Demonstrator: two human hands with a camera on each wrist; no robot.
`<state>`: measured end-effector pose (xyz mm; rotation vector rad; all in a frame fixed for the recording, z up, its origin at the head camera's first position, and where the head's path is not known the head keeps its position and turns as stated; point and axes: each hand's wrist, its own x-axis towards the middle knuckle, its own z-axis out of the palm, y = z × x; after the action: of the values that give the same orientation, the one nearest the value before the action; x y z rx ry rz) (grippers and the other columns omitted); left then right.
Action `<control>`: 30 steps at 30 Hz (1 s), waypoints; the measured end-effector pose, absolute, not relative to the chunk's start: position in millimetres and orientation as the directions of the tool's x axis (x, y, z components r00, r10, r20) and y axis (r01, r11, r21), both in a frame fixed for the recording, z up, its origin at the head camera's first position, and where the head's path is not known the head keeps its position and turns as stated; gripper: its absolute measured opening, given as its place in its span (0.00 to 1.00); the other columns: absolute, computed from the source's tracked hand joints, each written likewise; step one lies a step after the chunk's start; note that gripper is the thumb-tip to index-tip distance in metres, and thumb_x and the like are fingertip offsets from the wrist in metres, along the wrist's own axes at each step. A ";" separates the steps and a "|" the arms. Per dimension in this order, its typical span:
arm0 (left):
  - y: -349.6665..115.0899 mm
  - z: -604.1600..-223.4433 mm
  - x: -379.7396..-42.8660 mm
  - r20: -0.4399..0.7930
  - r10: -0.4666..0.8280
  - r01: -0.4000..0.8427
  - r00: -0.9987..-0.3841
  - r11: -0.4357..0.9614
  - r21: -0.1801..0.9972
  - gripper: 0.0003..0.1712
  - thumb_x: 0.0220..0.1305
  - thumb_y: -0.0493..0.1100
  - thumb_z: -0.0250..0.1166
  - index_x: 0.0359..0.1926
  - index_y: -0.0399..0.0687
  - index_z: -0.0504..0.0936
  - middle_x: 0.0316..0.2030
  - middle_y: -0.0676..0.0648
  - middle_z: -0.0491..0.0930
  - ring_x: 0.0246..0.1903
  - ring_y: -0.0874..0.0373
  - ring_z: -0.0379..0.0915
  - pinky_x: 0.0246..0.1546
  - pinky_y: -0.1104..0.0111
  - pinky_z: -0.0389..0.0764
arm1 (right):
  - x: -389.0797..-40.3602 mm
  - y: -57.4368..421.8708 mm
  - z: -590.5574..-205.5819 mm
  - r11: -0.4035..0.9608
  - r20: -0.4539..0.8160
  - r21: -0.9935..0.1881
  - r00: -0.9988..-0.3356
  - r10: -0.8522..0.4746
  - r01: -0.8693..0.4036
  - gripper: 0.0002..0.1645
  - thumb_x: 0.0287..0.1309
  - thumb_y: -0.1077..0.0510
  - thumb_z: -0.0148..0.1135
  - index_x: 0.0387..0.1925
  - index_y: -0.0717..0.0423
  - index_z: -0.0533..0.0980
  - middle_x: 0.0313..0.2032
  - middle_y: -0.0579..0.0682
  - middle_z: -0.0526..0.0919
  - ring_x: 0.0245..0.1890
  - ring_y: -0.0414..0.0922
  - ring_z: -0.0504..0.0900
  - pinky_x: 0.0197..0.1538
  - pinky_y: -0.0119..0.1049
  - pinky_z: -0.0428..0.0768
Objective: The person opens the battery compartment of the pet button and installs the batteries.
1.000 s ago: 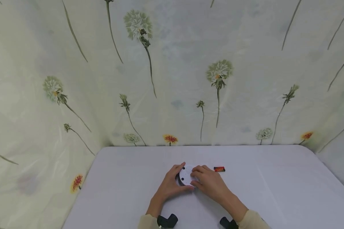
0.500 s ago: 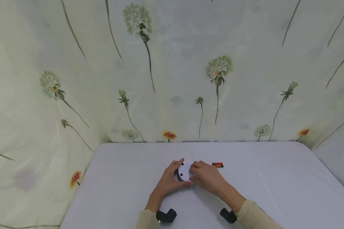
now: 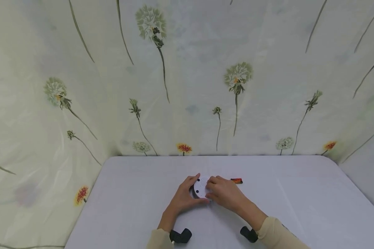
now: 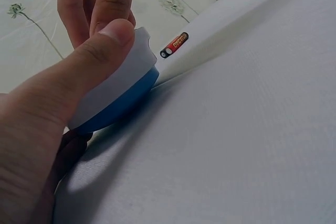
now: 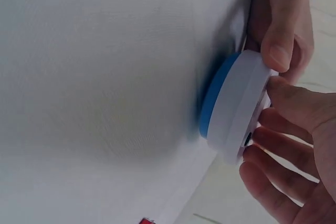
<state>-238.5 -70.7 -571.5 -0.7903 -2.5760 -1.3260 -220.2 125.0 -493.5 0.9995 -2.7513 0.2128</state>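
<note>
A round device, white above a blue base (image 4: 123, 106), stands on the white table. Its white face (image 3: 200, 189) shows small speaker-like holes and black round feet. My left hand (image 3: 184, 196) grips it round the left side, thumb along the near rim. My right hand (image 3: 226, 194) bends over the right part of the face. In the right wrist view, the right thumb (image 5: 294, 98) and curled fingertips lie against that face, one black foot (image 5: 248, 139) beside them. Whatever lies under the right fingertips is hidden.
Red-and-black batteries (image 3: 237, 181) lie together on the table (image 3: 283, 207), just beyond the right hand. A flower-printed sheet (image 3: 187, 83) hangs behind the table's back edge. Black wrist mounts (image 3: 180, 236) sit at both forearms.
The head view has shifted slightly. Both hands keep their places on the round device, and the right fingers stay bent over its face. The batteries have not moved.
</note>
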 end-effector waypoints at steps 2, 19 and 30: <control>-70.7 -571.4 -237.8 0.338 0.388 0.500 -0.857 0.473 0.725 0.56 0.43 0.64 0.72 0.70 0.46 0.61 0.55 0.53 0.73 0.56 0.63 0.69 0.58 0.63 0.73 | -220.6 124.1 -493.0 0.756 0.224 -0.046 -0.744 -0.629 -0.653 0.14 0.49 0.47 0.70 0.36 0.48 0.82 0.39 0.43 0.82 0.37 0.41 0.80 0.34 0.33 0.81; -71.2 -579.6 -233.5 0.307 0.352 0.453 -0.884 0.481 0.751 0.53 0.45 0.61 0.73 0.69 0.49 0.62 0.57 0.53 0.72 0.58 0.61 0.69 0.60 0.63 0.72 | -212.5 109.6 -479.1 0.619 0.050 0.261 -0.630 -0.775 -0.741 0.10 0.50 0.53 0.70 0.35 0.52 0.84 0.34 0.47 0.84 0.23 0.39 0.77 0.28 0.28 0.79; -67.9 -571.5 -237.2 0.314 0.372 0.472 -0.873 0.488 0.734 0.53 0.45 0.58 0.74 0.70 0.48 0.62 0.57 0.52 0.72 0.58 0.60 0.69 0.60 0.62 0.72 | -215.2 113.5 -479.0 0.599 0.104 0.289 -0.598 -0.795 -0.747 0.12 0.51 0.50 0.69 0.32 0.54 0.83 0.27 0.45 0.80 0.18 0.36 0.66 0.22 0.26 0.72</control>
<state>-237.2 -67.9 -571.5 -0.7439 -2.6112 -1.3425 -215.2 113.5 -479.0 1.2754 -2.6051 -0.3183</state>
